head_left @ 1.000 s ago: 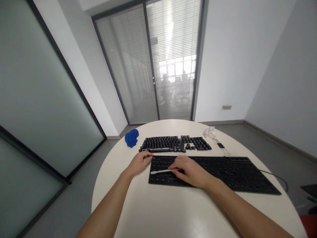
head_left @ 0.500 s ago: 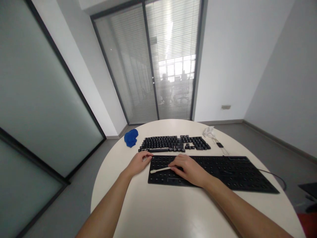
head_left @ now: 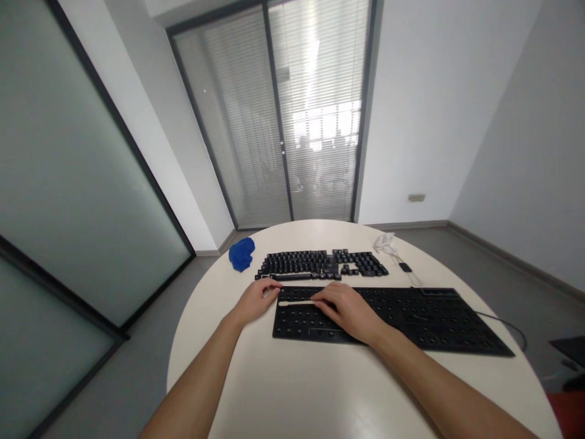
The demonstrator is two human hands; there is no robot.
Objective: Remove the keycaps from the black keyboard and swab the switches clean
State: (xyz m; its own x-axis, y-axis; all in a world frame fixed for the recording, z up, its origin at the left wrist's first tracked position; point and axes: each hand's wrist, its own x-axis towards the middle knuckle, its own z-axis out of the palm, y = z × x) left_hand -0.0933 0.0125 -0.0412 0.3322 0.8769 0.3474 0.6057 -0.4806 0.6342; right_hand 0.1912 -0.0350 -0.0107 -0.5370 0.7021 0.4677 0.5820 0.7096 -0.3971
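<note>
A black keyboard base (head_left: 439,326) without its keycaps lies flat on the table. My left hand (head_left: 256,300) rests at its far left corner, thumb and index finger pinched together on the edge. Between the thumb and fingers of my right hand (head_left: 345,308) is a thin white cotton swab (head_left: 296,303). The swab points left, its tip over the left end of the base, among the upper key rows. My right hand and wrist cover part of the base's middle.
Loose black keycaps (head_left: 292,263) lie in keyboard order behind the base. A blue cloth-like piece (head_left: 242,253) is at the back left of the round white table (head_left: 274,390). Crumpled white material (head_left: 384,244) and a small black object on a cord (head_left: 405,267) lie back right.
My right hand has shifted the cotton swab's tip away from me, up to a farther key row, and the swab now lies more level. My left hand has stayed at the corner.
</note>
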